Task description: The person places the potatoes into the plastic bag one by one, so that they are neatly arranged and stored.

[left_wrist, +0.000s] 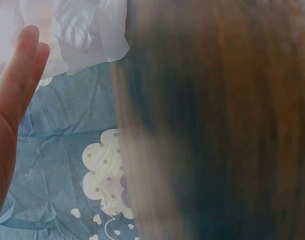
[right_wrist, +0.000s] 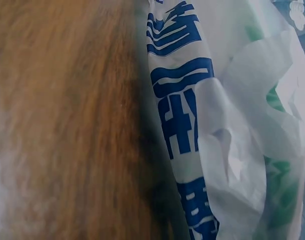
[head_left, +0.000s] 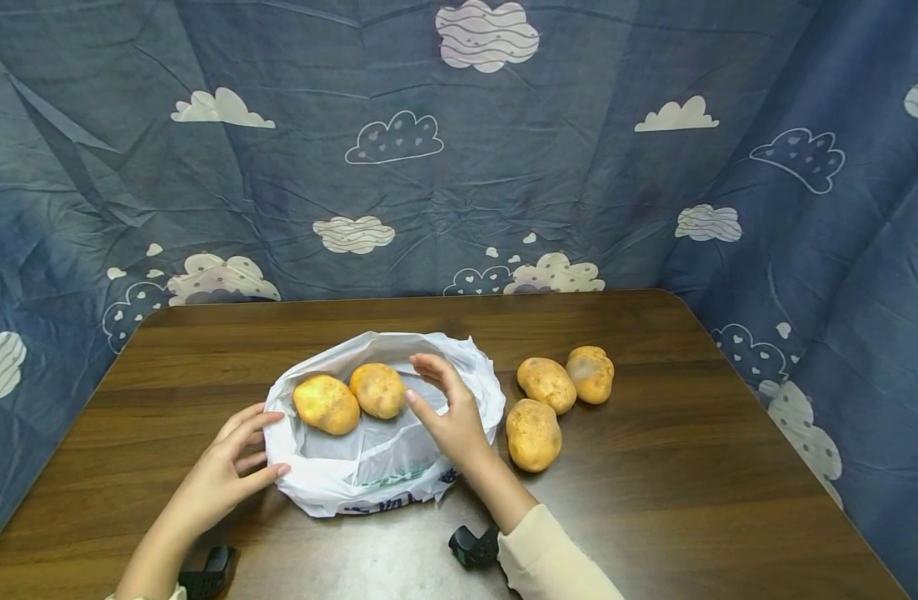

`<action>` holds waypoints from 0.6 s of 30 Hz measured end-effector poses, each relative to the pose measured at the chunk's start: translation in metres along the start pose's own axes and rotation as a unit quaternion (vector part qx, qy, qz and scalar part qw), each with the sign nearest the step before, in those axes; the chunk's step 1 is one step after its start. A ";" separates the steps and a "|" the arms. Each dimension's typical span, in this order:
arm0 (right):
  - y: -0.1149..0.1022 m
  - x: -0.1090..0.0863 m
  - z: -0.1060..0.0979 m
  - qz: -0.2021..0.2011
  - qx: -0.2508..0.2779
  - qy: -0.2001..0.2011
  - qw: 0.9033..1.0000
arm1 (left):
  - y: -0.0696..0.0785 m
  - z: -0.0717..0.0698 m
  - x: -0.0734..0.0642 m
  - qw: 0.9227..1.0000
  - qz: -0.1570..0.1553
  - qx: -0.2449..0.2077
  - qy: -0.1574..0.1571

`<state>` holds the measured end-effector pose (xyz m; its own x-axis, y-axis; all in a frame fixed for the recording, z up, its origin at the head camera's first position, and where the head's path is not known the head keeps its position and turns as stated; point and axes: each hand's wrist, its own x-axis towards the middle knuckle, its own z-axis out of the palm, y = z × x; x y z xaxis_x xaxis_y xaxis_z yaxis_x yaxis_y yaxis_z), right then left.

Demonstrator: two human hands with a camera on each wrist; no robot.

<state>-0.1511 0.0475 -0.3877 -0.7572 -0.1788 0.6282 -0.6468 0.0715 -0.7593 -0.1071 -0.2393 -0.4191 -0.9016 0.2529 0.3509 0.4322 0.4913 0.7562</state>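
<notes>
A white plastic bag (head_left: 309, 492) stands with its mouth wide on the table, two potatoes (head_left: 326, 405) (head_left: 377, 391) side by side in its left half. My left hand (head_left: 217, 477) rests against the bag's left rim, fingers fairly straight and thumb apart from them. In the left wrist view its fingers (left_wrist: 15, 75) lie along the white plastic. Over the bag's right part hovers my right hand (head_left: 453, 414), fingers spread and holding nothing, its thumb close to the right-hand potato. The right wrist view shows the bag's side (right_wrist: 232, 140) with blue and green print, but no hand.
Three more potatoes (head_left: 546, 385) (head_left: 590, 374) (head_left: 533, 435) lie on the brown wooden table (head_left: 691, 467), just right of the bag. Black wrist devices (head_left: 474, 547) show at both wrists. Behind the table hangs a blue cloth (head_left: 564, 183) with cloud patterns.
</notes>
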 end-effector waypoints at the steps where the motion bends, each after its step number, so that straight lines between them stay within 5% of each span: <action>1: 0.000 -0.001 -0.001 -0.004 0.001 0.004 1.000 | 0.000 0.000 0.000 1.000 0.000 -0.001 0.000; 8: -0.002 -0.004 -0.010 -0.040 -0.010 0.020 0.999 | -0.001 0.000 0.000 1.000 0.004 0.001 0.001; 18: 0.000 -0.015 -0.023 -0.040 -0.022 0.025 0.999 | -0.002 0.000 0.000 1.000 0.003 0.002 0.002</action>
<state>-0.1422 0.0727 -0.3935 -0.7053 -0.1360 0.6957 -0.7085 0.1027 -0.6982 -0.1081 -0.2401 -0.4211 -0.8987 0.2537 0.3577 0.4383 0.4927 0.7517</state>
